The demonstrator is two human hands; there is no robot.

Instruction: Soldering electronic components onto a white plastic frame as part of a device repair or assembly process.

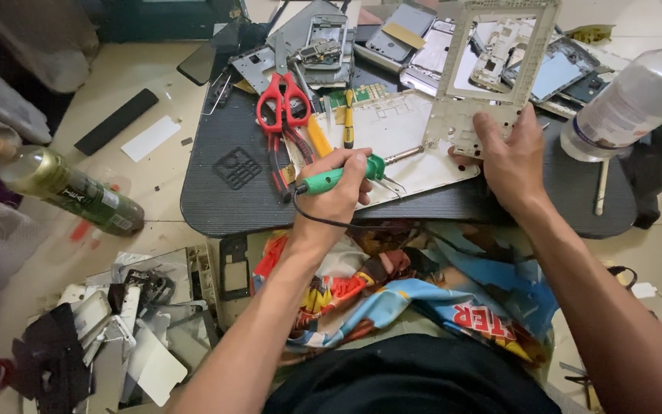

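Head view: our left hand (336, 192) grips the green iron (350, 172), its tip seemingly touching the frame (492, 77) that our right hand (509, 157) holds tilted upright over the board (216, 199). We judge heating underway; next calls for steadiness.

Both forearms are bare from elbow to wrist, with no sleeves, watch, rings or gloves on the left hand (336, 192) or the right hand (511, 157). The fingers (492, 130) carry short, plain nails. The torso wears a black top (411, 379), and across the lap lie bright patterned shorts (423, 295) in blue, red, yellow and white with large printed lettering.
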